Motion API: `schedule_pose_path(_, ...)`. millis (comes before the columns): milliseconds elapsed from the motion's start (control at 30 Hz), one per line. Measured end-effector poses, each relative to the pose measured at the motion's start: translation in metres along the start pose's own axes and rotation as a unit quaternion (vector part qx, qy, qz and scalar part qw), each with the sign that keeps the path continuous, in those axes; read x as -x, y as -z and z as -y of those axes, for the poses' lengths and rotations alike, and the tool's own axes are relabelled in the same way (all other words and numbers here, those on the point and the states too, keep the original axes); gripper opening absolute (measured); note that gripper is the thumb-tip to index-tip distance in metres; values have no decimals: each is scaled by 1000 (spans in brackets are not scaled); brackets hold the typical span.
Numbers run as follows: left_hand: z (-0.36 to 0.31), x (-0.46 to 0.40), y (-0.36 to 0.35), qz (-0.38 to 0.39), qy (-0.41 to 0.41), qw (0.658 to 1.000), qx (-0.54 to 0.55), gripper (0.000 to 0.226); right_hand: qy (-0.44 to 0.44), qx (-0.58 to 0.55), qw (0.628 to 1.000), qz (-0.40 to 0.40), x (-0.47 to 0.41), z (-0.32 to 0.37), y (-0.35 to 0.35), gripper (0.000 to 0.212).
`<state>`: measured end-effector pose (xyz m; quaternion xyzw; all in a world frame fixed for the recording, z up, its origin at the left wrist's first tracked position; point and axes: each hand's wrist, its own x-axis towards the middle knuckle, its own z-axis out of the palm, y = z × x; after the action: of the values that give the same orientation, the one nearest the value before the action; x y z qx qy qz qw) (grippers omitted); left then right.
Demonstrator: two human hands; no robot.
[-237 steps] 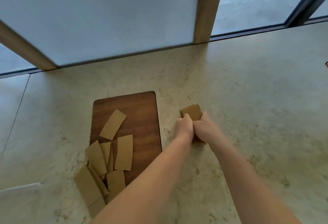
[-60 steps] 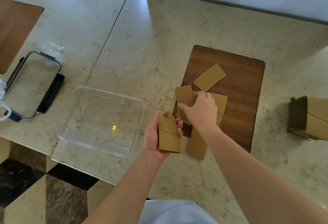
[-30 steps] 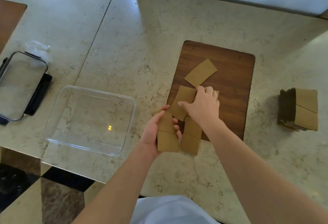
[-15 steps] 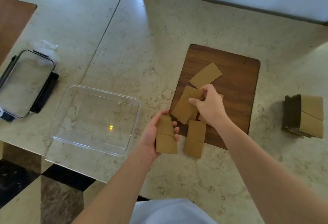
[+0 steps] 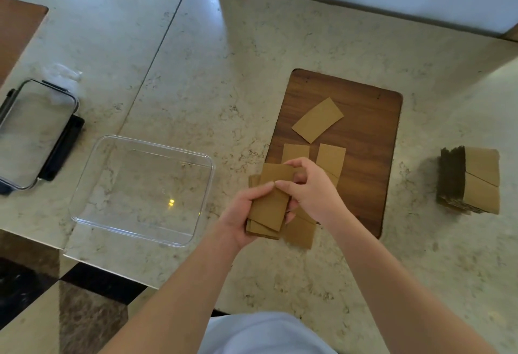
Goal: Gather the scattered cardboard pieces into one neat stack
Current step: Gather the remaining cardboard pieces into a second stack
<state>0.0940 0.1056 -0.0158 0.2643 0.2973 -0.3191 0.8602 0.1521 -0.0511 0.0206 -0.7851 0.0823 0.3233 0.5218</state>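
My left hand grips a small bundle of brown cardboard pieces from below. My right hand pinches the top piece of that bundle, laying it askew on the others. Loose pieces lie on the dark wooden board: one tilted piece farther back, two upright pieces just beyond my hands, and another piece at the board's near edge under my right wrist. A thick cardboard stack stands on the counter to the right.
A clear plastic container sits on the marble counter left of my hands. Its lid with black clasps lies at the far left. Another wooden board shows at the upper left. The counter edge drops to a checkered floor at the bottom left.
My right hand lifted a piece off the board and brought it onto the bundle in my left hand. The pile on the board has thinned, with two upright pieces now uncovered.
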Motion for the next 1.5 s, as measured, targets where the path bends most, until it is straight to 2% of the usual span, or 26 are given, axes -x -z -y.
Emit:
schedule_pose_path(100, 2, 4, 1, 8, -3, 998, -61, 26, 8, 54, 998, 32, -3, -8, 3, 48)
schedule_pose_path(200, 4, 7, 1, 25, -4, 998, -61, 34, 24, 103, 992, 72, -8, -15, 8, 49)
schedule_pose_path(233, 6, 6, 1, 35, -5, 999, -39, 44, 39, 131, 989, 53, -12, -17, 9, 48)
schedule_pose_path(300, 7, 4, 2, 45, -3, 999, 17, 66, 56, 192, 979, -43, -26, -22, 13, 50)
schedule_pose_path(367, 6, 2, 2, 35, -1, 998, 46, 72, 53, 260, 956, -121, -41, -22, 16, 61)
schedule_pose_path(467, 3, 1, -2, -1, -1, 997, 73, 47, 65, 407, 903, -117, -56, -17, 16, 84)
schedule_pose_path(533, 2, 1, -2, -37, -2, 996, 77, 28, 74, 447, 884, -118, -63, -11, 13, 87)
schedule_pose_path(633, 1, 2, 1, -67, -8, 995, 77, 24, 52, 412, 903, -110, -69, -3, 12, 72)
schedule_pose_path(700, 2, 2, 4, -78, -9, 994, 80, 28, 40, 312, 945, -86, -68, 1, 17, 57)
schedule_pose_path(767, 2, 3, 6, -87, 2, 993, 82, 27, 66, 214, 970, -92, -64, 3, 23, 48)
schedule_pose_path(900, 3, 3, 8, -68, 32, 993, 90, 51, 127, 85, 974, -165, -43, 13, 35, 34)
schedule_pose_path(933, 4, 2, 9, -58, 41, 993, 91, 63, 123, 69, 979, -149, -35, 15, 37, 32)
schedule_pose_path(1000, 4, -1, 10, -17, 60, 995, 76, 86, 102, 69, 991, -54, -19, 15, 35, 29)
schedule_pose_path(1033, 5, -1, 8, 14, 64, 996, 63, 90, 92, 72, 993, 0, -11, 13, 30, 29)
schedule_pose_path(1067, 5, -2, 6, 41, 64, 996, 48, 87, 80, 69, 993, 44, -3, 11, 25, 30)
schedule_pose_path(1133, 6, -1, -1, 73, 55, 996, 12, 69, 53, 50, 993, 93, 7, 6, 14, 31)
schedule_pose_path(1200, 6, 0, -5, 66, 44, 997, -22, 52, 83, 95, 989, 71, 7, -1, 11, 28)
schedule_pose_path(1267, 7, 1, -4, 52, 35, 998, 6, 56, 132, 142, 981, -2, 1, -12, 16, 23)
schedule_pose_path(1333, 8, 4, -3, 58, 13, 997, 42, 56, 132, 201, 970, -48, -4, -28, 25, 30)
schedule_pose_path(1367, 9, 5, -2, 55, 4, 997, 50, 51, 124, 279, 952, -31, -4, -36, 28, 41)
schedule_pose_path(1433, 10, 8, -1, 33, -11, 997, 64, 44, 118, 447, 887, 27, 1, -55, 28, 72)
schedule_pose_path(1500, 12, 10, 1, 8, -20, 996, 90, 42, 138, 513, 846, 31, 8, -72, 23, 89)
